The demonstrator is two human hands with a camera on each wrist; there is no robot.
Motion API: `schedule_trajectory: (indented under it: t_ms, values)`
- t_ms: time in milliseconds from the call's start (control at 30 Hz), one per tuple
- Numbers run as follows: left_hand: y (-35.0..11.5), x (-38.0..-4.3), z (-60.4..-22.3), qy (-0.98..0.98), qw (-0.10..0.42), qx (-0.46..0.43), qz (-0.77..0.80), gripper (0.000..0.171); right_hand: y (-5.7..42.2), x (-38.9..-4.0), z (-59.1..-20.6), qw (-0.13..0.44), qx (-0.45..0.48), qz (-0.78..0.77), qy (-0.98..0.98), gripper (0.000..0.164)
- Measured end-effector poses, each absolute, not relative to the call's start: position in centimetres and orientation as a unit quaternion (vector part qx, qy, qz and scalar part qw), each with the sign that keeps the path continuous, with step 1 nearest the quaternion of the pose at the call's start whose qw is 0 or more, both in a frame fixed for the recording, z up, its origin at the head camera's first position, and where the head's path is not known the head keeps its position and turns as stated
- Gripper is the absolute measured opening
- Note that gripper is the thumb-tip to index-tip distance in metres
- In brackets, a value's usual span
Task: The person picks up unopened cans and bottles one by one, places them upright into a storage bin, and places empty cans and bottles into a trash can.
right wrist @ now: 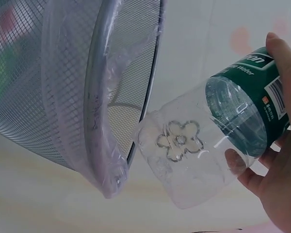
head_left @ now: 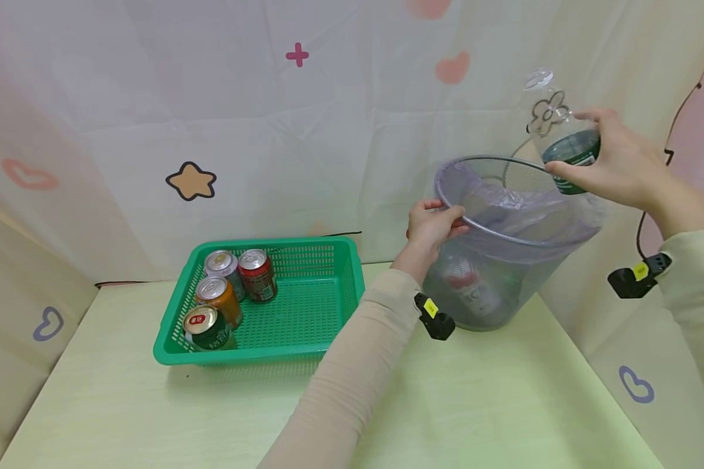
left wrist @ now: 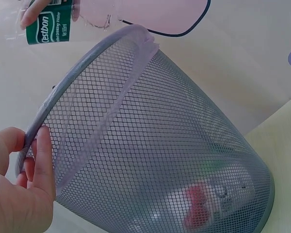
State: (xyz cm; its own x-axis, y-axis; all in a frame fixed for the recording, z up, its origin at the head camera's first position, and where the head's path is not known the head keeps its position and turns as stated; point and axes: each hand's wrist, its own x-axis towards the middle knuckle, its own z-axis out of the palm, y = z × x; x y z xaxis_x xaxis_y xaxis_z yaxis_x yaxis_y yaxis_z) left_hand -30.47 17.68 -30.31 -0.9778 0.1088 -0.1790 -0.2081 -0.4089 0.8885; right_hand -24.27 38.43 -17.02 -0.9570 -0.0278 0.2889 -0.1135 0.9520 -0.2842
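Note:
My left hand [head_left: 433,225] pinches the rim of a grey wire-mesh bin [head_left: 530,277], thumb on one side and fingers on the other. A translucent lilac bag [head_left: 504,195] lines the bin and is folded over its rim. In my right hand [head_left: 630,163] is a clear plastic water bottle [head_left: 572,153], gripped round its green label [right wrist: 254,97]. The bottle is tilted, beside and above the bin's rim, outside the opening in the right wrist view. Through the mesh, a crumpled item with red and white markings [left wrist: 199,206] shows low inside.
A green plastic basket [head_left: 240,358] stands left of the bin on the pale table [head_left: 446,404]. Several drink cans, including a red one [head_left: 258,280] and an orange one [head_left: 220,299], stand at its left side. A patterned curtain [head_left: 328,163] hangs behind.

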Motion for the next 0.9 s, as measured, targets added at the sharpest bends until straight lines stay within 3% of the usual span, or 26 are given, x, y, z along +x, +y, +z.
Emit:
schedule_trajectory:
  t_ms: [900]
  values:
    - [17.5,-30.2,-30.2,0.535,0.096,-0.047,0.838,0.031,36.3,-26.8,-18.3,0.071,0.070,0.157,-0.983,0.089]
